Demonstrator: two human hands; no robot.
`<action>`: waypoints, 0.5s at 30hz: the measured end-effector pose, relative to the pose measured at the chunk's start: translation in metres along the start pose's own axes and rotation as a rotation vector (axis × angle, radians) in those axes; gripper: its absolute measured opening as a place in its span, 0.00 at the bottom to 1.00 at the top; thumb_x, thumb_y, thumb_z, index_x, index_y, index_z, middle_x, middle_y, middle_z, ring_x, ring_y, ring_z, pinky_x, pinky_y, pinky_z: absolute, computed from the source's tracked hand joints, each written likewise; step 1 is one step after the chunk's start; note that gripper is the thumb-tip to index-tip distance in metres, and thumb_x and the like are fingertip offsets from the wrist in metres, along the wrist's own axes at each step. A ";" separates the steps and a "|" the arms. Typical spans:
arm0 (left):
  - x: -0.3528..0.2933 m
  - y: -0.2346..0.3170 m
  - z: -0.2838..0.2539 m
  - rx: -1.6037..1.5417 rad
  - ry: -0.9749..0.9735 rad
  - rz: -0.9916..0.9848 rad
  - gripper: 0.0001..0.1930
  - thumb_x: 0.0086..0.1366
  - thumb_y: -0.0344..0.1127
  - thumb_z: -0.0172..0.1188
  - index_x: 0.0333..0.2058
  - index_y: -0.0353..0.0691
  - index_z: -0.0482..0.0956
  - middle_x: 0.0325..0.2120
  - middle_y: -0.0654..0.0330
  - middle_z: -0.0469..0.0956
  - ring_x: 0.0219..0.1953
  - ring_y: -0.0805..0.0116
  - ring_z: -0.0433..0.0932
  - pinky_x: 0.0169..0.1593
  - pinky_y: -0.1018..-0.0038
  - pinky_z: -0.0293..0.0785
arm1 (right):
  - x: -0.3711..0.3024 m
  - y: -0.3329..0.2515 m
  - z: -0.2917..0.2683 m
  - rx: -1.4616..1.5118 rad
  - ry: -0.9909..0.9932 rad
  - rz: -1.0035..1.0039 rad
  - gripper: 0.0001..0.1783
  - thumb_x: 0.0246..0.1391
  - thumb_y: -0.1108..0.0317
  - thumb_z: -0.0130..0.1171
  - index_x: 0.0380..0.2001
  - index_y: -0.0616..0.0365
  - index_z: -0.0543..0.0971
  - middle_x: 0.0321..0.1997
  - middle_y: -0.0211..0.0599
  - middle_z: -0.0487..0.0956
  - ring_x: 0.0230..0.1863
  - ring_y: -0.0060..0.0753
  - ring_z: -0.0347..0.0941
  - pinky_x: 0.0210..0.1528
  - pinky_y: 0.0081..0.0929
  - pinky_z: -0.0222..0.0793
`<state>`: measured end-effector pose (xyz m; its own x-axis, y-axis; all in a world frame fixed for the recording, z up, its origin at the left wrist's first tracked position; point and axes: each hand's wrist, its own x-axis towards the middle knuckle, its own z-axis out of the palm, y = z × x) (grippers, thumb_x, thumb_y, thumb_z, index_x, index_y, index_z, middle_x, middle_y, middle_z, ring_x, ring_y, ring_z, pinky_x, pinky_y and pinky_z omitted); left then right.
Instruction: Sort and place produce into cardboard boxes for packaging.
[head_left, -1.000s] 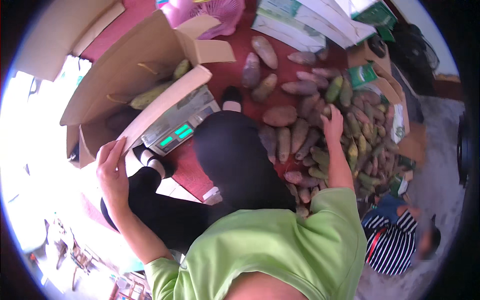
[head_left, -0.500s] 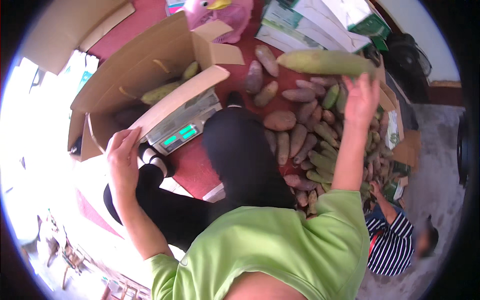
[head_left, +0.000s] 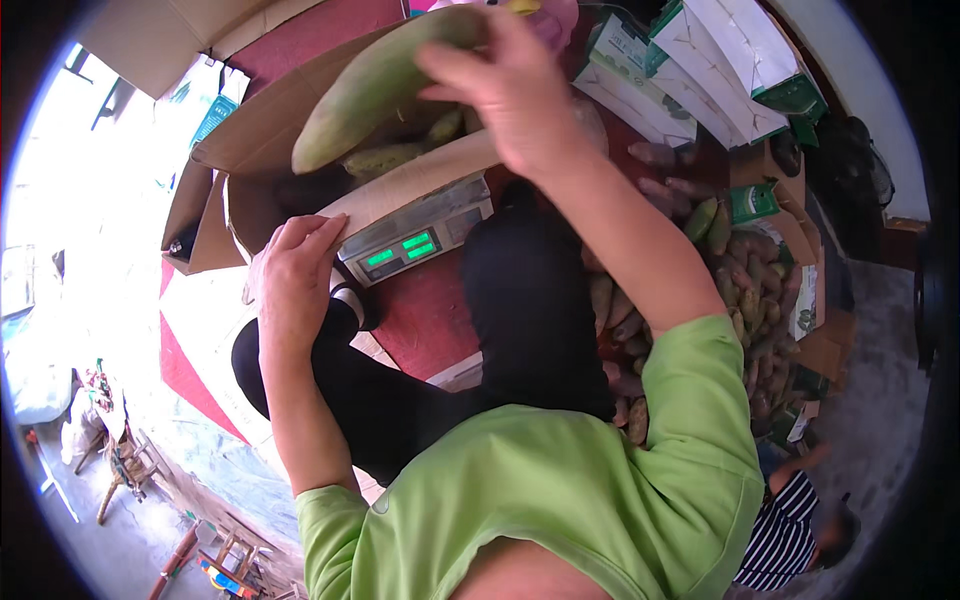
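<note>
My right hand (head_left: pixel 515 100) grips one end of a long, large green mango (head_left: pixel 375 90). The fruit slants over the opening of a cardboard box (head_left: pixel 240 140), its far end pointing down and left. Inside the box a few more green mangoes (head_left: pixel 383 159) show, partly covered by the held one. My left hand (head_left: pixel 298 268) pinches the corner of the box's near flap (head_left: pixel 425 178) between thumb and fingers. Under that flap is a digital scale (head_left: pixel 405 250) with lit green digits; the box seems to rest on it.
A heap of reddish and green mangoes (head_left: pixel 765 290) spreads over the red floor on my right, partly behind my arm. White and green cartons (head_left: pixel 715 70) stand at the back right. A person in a striped shirt (head_left: pixel 785 525) is at the lower right. My black-clad knee (head_left: pixel 525 290) is beside the scale.
My right hand has carried the mango leftward from above the heap to above the box. My left hand keeps its hold on the flap. The view has shifted slightly.
</note>
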<state>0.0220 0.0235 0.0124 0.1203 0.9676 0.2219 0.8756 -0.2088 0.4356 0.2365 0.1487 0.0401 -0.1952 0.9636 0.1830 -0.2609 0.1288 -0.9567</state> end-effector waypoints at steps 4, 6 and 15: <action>0.005 0.001 0.002 -0.077 -0.042 -0.013 0.12 0.57 0.22 0.56 0.41 0.38 0.80 0.34 0.56 0.76 0.36 0.60 0.77 0.39 0.71 0.73 | 0.015 0.048 0.014 -0.525 -0.131 -0.195 0.22 0.45 0.67 0.65 0.44 0.64 0.74 0.42 0.39 0.78 0.42 0.32 0.75 0.44 0.26 0.72; 0.001 -0.001 -0.001 -0.075 -0.035 -0.044 0.12 0.58 0.22 0.55 0.41 0.37 0.80 0.34 0.54 0.76 0.37 0.59 0.76 0.41 0.72 0.71 | 0.009 0.046 0.011 -0.614 -0.063 -0.360 0.18 0.41 0.66 0.65 0.38 0.61 0.77 0.38 0.43 0.78 0.41 0.41 0.74 0.44 0.33 0.71; -0.009 -0.004 -0.005 -0.097 -0.094 -0.006 0.13 0.60 0.22 0.54 0.44 0.37 0.80 0.36 0.57 0.77 0.38 0.67 0.76 0.41 0.75 0.71 | -0.108 0.066 -0.107 -0.423 0.430 -0.137 0.09 0.51 0.75 0.56 0.38 0.63 0.77 0.38 0.33 0.78 0.41 0.18 0.72 0.43 0.19 0.69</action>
<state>0.0151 0.0151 0.0130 0.1619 0.9770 0.1385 0.8275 -0.2109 0.5204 0.3414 0.0781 -0.0674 0.2353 0.9286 0.2871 0.1578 0.2549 -0.9540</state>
